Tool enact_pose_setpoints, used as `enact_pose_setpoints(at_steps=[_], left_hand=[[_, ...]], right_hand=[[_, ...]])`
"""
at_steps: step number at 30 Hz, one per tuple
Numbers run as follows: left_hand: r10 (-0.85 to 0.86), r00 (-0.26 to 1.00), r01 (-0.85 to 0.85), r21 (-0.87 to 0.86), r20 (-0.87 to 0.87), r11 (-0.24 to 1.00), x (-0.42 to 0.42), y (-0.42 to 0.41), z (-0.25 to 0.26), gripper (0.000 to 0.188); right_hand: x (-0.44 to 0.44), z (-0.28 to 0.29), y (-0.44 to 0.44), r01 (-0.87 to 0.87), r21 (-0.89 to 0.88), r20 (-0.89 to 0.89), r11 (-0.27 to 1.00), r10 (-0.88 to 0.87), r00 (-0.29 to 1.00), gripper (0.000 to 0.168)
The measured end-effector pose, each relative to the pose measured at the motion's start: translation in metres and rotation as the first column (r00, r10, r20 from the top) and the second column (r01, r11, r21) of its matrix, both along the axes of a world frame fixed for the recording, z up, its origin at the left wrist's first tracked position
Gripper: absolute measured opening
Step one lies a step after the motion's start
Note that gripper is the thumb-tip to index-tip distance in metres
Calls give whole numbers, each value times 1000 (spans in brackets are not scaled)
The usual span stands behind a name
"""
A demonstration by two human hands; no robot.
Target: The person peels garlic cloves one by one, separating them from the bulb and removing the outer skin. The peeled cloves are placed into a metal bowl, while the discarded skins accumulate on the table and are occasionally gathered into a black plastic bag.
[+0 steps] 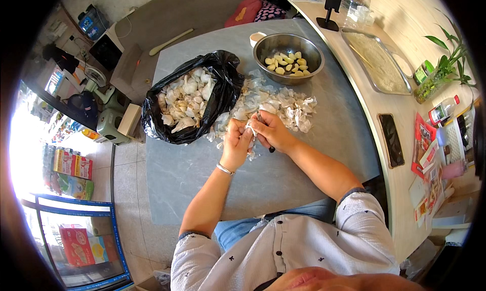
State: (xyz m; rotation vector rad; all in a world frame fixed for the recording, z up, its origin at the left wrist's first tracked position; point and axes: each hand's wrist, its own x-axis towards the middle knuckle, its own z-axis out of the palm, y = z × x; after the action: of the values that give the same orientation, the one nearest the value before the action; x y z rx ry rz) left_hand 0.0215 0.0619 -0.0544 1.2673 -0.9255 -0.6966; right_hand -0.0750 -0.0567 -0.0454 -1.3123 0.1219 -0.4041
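My left hand (237, 141) and my right hand (275, 133) meet over the grey table (182, 177). Between the fingertips of my left hand is a small whitish piece, seemingly a garlic clove (248, 127), partly hidden by the fingers. A small knife with a dark handle (271, 149) is held in my right hand. Garlic skins (296, 110) lie heaped just beyond both hands. To the left, a black plastic bag (228, 78) stands open around garlic bulbs and cloves (186, 97). Peeled cloves (288, 63) rest in a steel bowl (322, 59) at the back.
Beside the bowl stands a small white cup (257, 38). On the wooden counter (364, 127) to the right are a metal tray (374, 59), a phone (391, 139), a phone stand (328, 15), a potted plant (444, 67) and packets (421, 144). A sofa (159, 21) stands behind the table.
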Motion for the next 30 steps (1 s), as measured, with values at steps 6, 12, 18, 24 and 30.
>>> enact_pose_setpoints(at_steps=[6, 12, 18, 24, 30], left_hand=[[195, 960, -188, 54, -201, 981, -9, -11, -4, 12], [285, 904, -230, 200, -317, 952, 3, -10, -1, 13], [236, 916, -182, 190, -324, 965, 15, -4, -5, 30], [124, 907, -98, 86, -403, 992, 16, -5, -8, 38], [48, 985, -57, -48, -167, 997, 0, -4, -17, 45]], right_hand=[[7, -5, 4, 234, -40, 47, 972, -232, 972, 26], [13, -17, -8, 338, -31, -72, 941, -339, 938, 30], [11, -16, -3, 284, -95, -165, 954, -296, 941, 27], [4, -3, 3, 139, -208, -150, 968, -172, 974, 22], [6, -4, 11, 238, -140, -67, 961, -249, 966, 23]])
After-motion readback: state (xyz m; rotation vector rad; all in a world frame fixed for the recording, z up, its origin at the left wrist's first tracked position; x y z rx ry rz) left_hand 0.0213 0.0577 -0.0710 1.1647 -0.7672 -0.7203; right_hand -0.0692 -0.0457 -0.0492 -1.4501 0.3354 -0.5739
